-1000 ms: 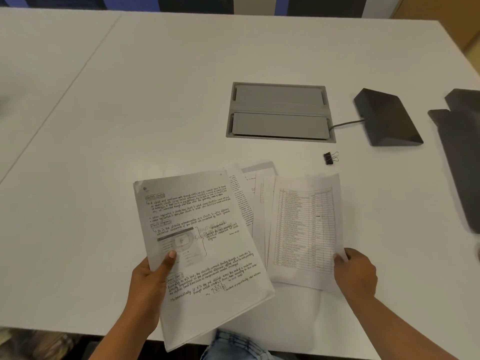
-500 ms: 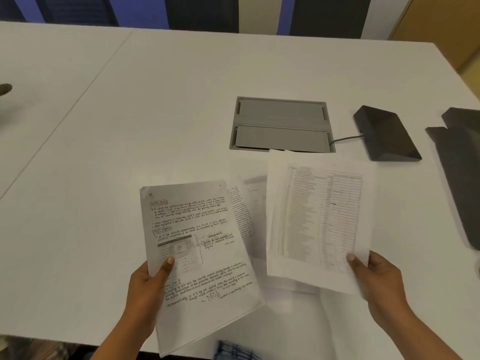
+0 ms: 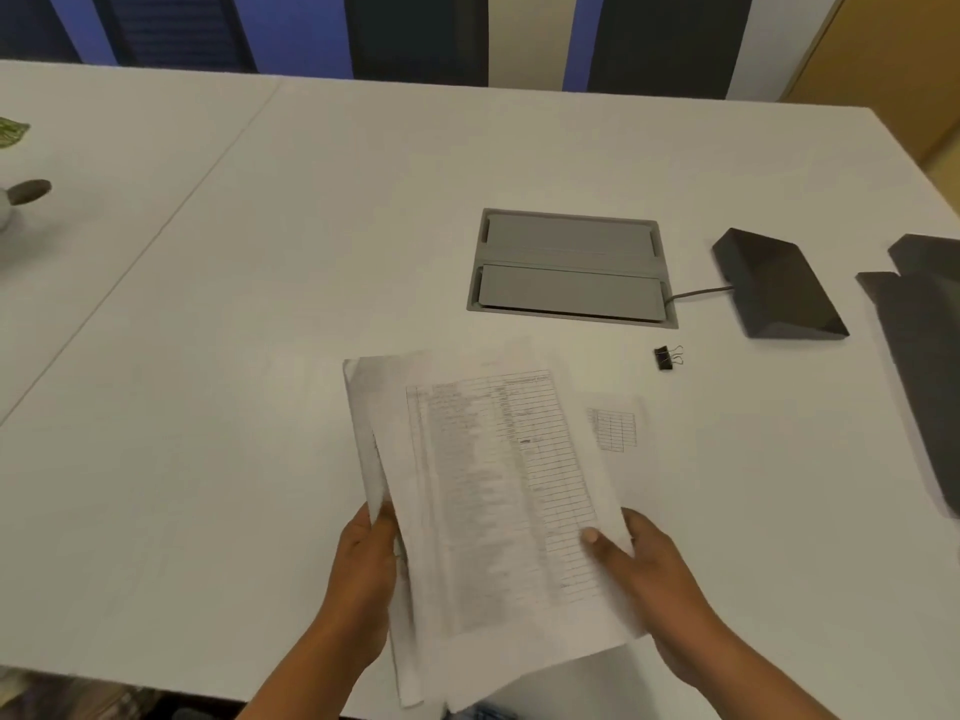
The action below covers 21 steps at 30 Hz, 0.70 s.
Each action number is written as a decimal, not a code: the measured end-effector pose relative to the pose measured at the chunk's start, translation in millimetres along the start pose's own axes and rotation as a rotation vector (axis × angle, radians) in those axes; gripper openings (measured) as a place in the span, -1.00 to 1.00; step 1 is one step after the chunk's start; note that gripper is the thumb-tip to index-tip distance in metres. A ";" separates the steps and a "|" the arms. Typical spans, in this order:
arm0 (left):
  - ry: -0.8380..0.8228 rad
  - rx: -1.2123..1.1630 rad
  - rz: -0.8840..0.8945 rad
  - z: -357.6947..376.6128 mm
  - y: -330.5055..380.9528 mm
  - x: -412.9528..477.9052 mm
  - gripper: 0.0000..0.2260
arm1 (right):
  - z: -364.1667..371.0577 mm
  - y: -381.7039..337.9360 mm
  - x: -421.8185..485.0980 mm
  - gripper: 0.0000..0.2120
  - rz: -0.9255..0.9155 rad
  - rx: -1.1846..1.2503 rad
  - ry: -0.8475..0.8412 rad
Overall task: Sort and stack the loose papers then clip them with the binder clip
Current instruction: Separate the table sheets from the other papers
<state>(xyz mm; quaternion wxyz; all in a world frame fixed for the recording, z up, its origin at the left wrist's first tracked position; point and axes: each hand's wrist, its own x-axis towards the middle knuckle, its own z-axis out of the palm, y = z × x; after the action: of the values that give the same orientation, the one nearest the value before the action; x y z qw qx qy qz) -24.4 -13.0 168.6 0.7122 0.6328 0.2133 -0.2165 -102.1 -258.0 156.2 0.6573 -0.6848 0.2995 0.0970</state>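
I hold a loose stack of papers above the near edge of the white table (image 3: 260, 356). On top lies a sheet printed with a table (image 3: 498, 491), which my right hand (image 3: 644, 579) pinches at its right edge, thumb on top. My left hand (image 3: 363, 574) grips the handwritten sheets (image 3: 369, 439) underneath at their left edge. Another sheet with a small grid (image 3: 618, 433) lies flat on the table, partly under the stack. A black binder clip (image 3: 667, 357) lies beyond the papers to the right, apart from both hands.
A grey cable hatch (image 3: 571, 267) is set into the table behind the papers. A dark wedge-shaped box (image 3: 779, 288) with a cable sits to its right, and a dark flat object (image 3: 924, 356) lies at the right edge. A small plant pot (image 3: 15, 194) shows far left.
My right hand has lifted the table sheet off the table and brought it left onto the sheets in my left hand. The binder clip is in sight again.
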 end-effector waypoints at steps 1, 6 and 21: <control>0.023 0.003 -0.013 3.2 0.1 -0.1 -0.62 | 2.0 -1.5 -0.5 -0.72 -0.001 0.022 -0.056; 0.027 -0.059 0.016 16.2 5.9 -5.0 -0.62 | 9.3 -6.0 -3.6 -0.74 -0.125 0.025 -0.013; -0.049 0.103 0.153 24.1 3.1 2.8 -0.72 | 13.9 -28.1 3.3 -0.74 -0.213 0.007 -0.041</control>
<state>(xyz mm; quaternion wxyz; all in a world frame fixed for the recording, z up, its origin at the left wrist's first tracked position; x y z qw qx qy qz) -19.6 -36.7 172.2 0.6980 0.6776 0.1357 -0.1877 -80.7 -246.8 176.5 0.6724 -0.7082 0.2118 0.0392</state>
